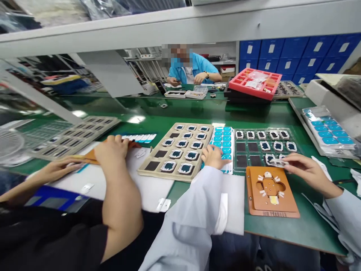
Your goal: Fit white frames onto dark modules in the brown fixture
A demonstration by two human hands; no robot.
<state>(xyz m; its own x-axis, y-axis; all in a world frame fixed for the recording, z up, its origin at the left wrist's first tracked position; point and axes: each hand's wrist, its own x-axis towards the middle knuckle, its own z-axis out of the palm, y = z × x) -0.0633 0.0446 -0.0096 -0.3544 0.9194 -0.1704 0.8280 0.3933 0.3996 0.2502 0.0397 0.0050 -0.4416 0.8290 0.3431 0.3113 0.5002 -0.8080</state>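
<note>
My left hand [213,157] rests between a beige tray [144,170] and a sheet of blue stickers [226,150], fingers slightly bent and thumb apart, apparently holding nothing. In my right hand [308,170], thumb and fingers pinch a small white-framed part [278,162]. It is over the edge of a clear plastic tray [242,148] holding similar white-framed parts with dark centres. Just below my right hand lies an orange fixture plate [273,207] with a shaped recess and several small white pieces around it. More such framed parts [176,153] sit in the beige tray.
Left of me, a co-worker's bare arms [113,158] reach over a brown object on a white mat [129,184]. Across the bench sits a person in blue [207,69]. A red tray [239,84] and bagged blue stickers [328,131] lie at right. A shelf [169,28] crosses overhead.
</note>
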